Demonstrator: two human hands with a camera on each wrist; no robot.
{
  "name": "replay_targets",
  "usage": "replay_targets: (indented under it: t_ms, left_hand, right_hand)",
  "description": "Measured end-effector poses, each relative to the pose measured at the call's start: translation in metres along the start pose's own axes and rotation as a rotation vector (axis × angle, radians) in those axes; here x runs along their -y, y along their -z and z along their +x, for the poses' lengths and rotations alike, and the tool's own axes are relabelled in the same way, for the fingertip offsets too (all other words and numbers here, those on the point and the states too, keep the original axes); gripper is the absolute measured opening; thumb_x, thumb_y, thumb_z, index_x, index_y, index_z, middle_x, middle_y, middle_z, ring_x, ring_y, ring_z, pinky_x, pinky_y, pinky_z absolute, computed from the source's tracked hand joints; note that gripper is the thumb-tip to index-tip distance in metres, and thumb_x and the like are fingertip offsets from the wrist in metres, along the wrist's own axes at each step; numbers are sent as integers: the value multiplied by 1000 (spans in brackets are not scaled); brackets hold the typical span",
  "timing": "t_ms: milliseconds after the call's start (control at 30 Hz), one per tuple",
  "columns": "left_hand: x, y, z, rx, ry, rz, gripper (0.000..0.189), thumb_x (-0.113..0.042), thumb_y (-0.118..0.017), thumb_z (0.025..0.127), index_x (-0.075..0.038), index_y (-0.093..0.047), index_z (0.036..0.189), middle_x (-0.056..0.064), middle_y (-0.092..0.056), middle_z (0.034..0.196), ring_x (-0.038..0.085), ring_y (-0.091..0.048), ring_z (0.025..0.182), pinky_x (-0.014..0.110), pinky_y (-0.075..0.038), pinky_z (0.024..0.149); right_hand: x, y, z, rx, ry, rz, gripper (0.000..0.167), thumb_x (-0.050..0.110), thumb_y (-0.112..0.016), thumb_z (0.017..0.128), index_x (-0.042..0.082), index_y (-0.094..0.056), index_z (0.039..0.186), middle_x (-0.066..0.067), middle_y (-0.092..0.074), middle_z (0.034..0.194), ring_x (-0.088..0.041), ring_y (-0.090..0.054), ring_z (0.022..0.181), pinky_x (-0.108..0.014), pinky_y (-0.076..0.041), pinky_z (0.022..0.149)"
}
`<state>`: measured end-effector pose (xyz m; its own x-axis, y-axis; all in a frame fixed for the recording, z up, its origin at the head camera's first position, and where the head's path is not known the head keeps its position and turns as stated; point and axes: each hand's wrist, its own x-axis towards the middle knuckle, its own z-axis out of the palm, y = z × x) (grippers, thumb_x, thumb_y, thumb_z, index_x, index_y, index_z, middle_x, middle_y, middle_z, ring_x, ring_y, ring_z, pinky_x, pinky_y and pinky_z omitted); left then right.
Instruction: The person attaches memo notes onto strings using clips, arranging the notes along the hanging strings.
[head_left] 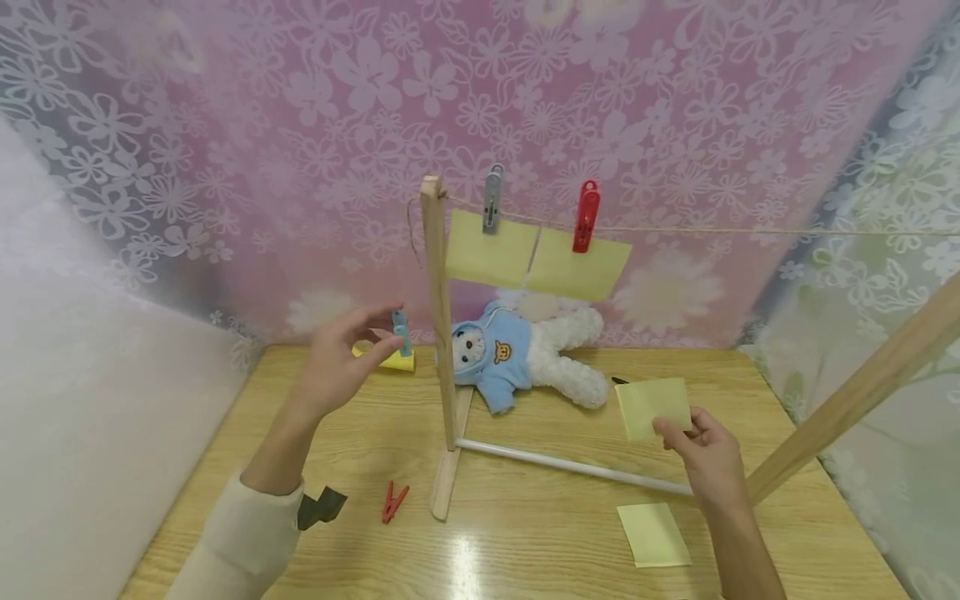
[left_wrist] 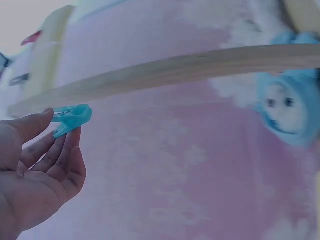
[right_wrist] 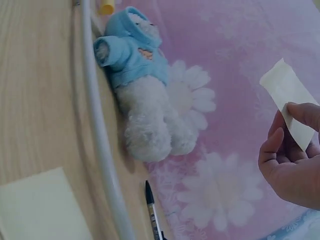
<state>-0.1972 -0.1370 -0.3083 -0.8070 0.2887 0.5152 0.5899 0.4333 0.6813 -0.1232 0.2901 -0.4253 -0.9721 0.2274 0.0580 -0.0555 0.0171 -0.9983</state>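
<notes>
Head view: left hand point(head_left: 341, 354) pinches blue clip point(head_left: 401, 335), likely by the handles, leaving its tip free; right hand point(head_left: 712, 462) pinches note point(head_left: 647, 404) near-side, leaving far edge exposed.

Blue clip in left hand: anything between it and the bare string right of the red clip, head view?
Yes: the upright wooden post stands between the blue clip in the left hand and that string. Two hung yellow notes also lie along the way. Depth is hard to judge.

One clothespin point(head_left: 401, 333) is turquoise, the notes point(head_left: 643, 410) pale yellow — the backdrop point(head_left: 420, 125) pink, white-flowered.
</notes>
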Motion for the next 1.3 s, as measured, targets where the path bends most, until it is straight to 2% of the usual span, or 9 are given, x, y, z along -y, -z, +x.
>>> replay_targets:
  t_ms: [100, 233, 300, 433, 667, 900, 1000, 1167, 1300]
  left_hand:
    - [-24, 7, 7, -79, -96, -93, 40, 5, -67, 83, 3, -59, 122, 15, -66, 104, 0, -59, 90, 17, -49, 74]
    - [-53, 16, 14, -166, -227, -172, 40, 15, -68, 76, 10, -61, 115, 5, -67, 96, 5, -61, 87, 19, -50, 74]
    - [-65, 19, 19, -182, -291, -186, 40, 17, -69, 74, 12, -61, 113, 5, -67, 94, 7, -62, 86, 22, -51, 75]
    - [-89, 16, 29, -160, -345, -173, 40, 14, -71, 74, 9, -62, 113, 13, -68, 97, 8, -62, 90, 24, -51, 80]
    - [-127, 3, 47, -60, -376, -233, 38, 11, -72, 75, 10, -62, 111, 19, -68, 103, 17, -65, 92, 30, -54, 80]
    - [-159, -19, 69, 50, -366, -305, 36, 3, -73, 78, 7, -63, 113, 16, -69, 104, 16, -68, 94, 25, -55, 81]
    - [-169, -30, 79, 84, -370, -248, 34, -2, -72, 81, 5, -64, 113, 13, -70, 103, 13, -68, 93, 20, -54, 81]
    - [-184, -48, 96, 86, -390, -153, 28, -8, -70, 85, 0, -64, 110, 7, -70, 101, 8, -66, 91, 14, -52, 78]
    - [-194, -62, 109, 113, -372, -230, 26, -6, -69, 85, 1, -63, 109, 9, -69, 103, 10, -66, 92, 14, -52, 77]
  right_hand:
    - [6, -1, 1, 3, 30, 20, 6, 8, -64, 90, 9, -59, 93, 10, -55, 69, -7, -47, 75, -17, -40, 74]
    - [13, -4, 3, 25, 94, 62, 5, 4, -60, 91, 7, -56, 91, 7, -48, 69, -9, -41, 72, -22, -34, 69]
    - [16, -7, 4, 25, 124, 95, 6, 2, -59, 92, 7, -55, 90, 6, -47, 70, -10, -39, 69, -25, -32, 65]
    - [23, -12, 7, 51, 205, 190, 10, -3, -56, 92, 5, -53, 87, 4, -46, 68, -13, -37, 65, -29, -28, 62]
    - [39, -24, 11, 74, 273, 370, 12, -8, -53, 91, 3, -56, 89, 1, -62, 71, -11, -55, 66, -19, -47, 66]
    - [60, -36, 17, 100, 374, 577, 17, -17, -46, 90, -5, -57, 96, -6, -63, 80, -15, -54, 64, -22, -46, 63]
    - [70, -41, 19, 106, 399, 616, 19, -17, -46, 89, -7, -58, 100, -7, -62, 83, -16, -53, 65, -22, -46, 63]
    - [82, -47, 23, 129, 434, 698, 18, -19, -47, 88, -8, -57, 97, -10, -64, 84, -17, -56, 67, -22, -49, 64]
    - [89, -47, 25, 131, 463, 737, 17, -20, -46, 88, -8, -57, 94, -11, -65, 83, -17, -59, 67, -22, -50, 63]
